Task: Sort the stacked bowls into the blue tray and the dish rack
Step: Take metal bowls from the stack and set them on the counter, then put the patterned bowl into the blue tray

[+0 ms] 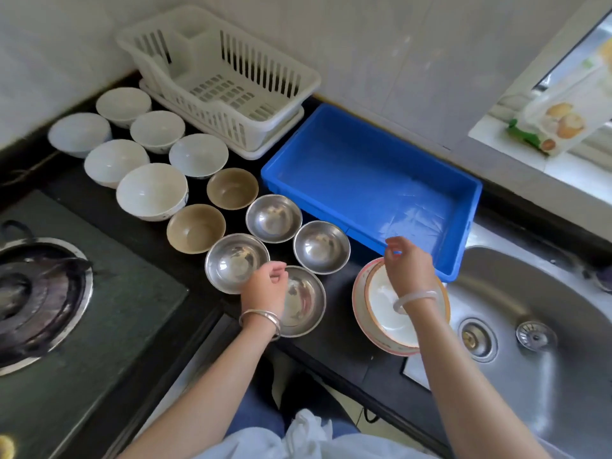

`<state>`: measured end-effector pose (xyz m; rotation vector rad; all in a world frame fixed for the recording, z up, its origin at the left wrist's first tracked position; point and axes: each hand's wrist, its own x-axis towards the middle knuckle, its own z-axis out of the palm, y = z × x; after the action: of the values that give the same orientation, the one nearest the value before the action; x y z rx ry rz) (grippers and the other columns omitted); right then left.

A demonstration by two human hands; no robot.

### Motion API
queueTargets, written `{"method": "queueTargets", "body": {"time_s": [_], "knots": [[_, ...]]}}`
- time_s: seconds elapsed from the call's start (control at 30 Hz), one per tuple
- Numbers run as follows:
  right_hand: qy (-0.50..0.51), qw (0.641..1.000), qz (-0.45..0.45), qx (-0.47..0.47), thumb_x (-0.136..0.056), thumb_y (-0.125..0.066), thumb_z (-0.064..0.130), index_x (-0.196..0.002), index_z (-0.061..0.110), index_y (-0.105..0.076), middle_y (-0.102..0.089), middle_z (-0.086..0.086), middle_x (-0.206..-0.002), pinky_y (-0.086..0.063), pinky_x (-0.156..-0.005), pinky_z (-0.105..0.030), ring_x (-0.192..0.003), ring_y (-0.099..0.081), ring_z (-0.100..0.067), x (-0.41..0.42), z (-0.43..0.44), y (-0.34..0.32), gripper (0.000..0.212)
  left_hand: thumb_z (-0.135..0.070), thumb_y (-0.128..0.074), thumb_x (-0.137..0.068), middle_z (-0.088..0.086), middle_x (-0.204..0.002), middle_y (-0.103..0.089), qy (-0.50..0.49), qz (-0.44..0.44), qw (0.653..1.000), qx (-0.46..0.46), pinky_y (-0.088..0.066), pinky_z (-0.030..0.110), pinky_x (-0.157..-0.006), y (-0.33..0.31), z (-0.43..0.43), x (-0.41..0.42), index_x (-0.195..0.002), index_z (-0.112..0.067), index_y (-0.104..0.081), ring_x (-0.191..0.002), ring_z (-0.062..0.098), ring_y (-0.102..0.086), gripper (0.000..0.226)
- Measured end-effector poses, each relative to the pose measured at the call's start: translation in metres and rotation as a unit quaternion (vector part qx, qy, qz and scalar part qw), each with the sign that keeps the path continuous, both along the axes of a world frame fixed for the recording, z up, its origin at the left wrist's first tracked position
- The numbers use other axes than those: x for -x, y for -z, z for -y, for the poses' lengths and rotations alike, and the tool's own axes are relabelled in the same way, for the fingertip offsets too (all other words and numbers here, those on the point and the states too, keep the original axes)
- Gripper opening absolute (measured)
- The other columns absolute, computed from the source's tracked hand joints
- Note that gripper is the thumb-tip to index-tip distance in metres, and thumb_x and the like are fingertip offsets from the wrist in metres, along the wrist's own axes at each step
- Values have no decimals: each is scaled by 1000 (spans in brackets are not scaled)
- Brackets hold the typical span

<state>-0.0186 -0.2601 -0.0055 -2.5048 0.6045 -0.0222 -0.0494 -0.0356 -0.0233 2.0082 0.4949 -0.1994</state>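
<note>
Although twelve bowls lie singly on the desk (334, 342), none sits in either container. The blue tray (364, 167), just beyond the right grip (410, 266), and the white dish rack (258, 61), well beyond and to the left of both grips, hold nothing. Directly under the right grip a short stack of bowls (381, 296) is nested, a white one inside pink-rimmed ones. The fingers curl at the stack's far rim, and I cannot tell whether they pinch it. The left grip (265, 286) hovers loosely curled, holding nothing, over the nearest steel bowl (304, 303). Three more steel bowls lie just beyond it, then two tan bowls (232, 188) and six white bowls (151, 190) farther left. By my judgement the unstacking is nearly finished and the sorting proper has not begun.
</note>
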Motion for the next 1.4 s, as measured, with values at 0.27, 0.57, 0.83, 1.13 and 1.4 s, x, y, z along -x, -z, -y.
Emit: {"method": "queueTargets", "body": {"time_s": [0.27,0.57,0.83,1.13,1.4], "knots": [[99,994,-36,16,-88,-56,14,-126,10,-54,-63,-16,-120,-41,-87,-36,-110,-56,-35,72,61,17,38,-26,-55,-89,1,-123,-63,231,-58,971,24,-43,27,-91,-1,80,-10,-123,-16,-58,-110,17,-59,35],[215,974,-51,-49,-92,-48,20,-99,10,-66,-71,-14,-94,-41,-68,-32,-85,-61,-33,93,59,32,22,-25,-49,-92,4,-88,-61,341,-70,933,-87,-40,25,-67,9,113,-16,-88,-13,-58,-88,24,-58,15],[279,956,-36,-86,-92,-52,24,-93,11,-68,-60,-2,-77,-35,-56,-23,-66,-48,-16,110,27,31,20,-17,-46,-92,2,-76,-56,346,-40,929,-126,-40,26,-60,5,109,-31,-94,-7,-61,-70,17,-51,17],[304,947,-32,-99,-92,-53,20,-70,13,-60,-55,-1,-63,-35,-50,-19,-57,-51,-15,107,14,28,23,-14,-45,-92,14,-102,-61,368,1,913,-175,-48,33,-72,-1,106,-31,-99,-2,-63,-87,28,-60,23],[331,940,-16,-84,-84,-55,14,-60,5,-58,-46,-2,-49,-29,-42,-21,-46,-36,-13,122,27,-6,26,-10,-47,-88,5,-88,-66,390,29,912,-122,-36,23,-51,-21,119,-41,-91,-9,-65,-71,19,-53,19]]}}
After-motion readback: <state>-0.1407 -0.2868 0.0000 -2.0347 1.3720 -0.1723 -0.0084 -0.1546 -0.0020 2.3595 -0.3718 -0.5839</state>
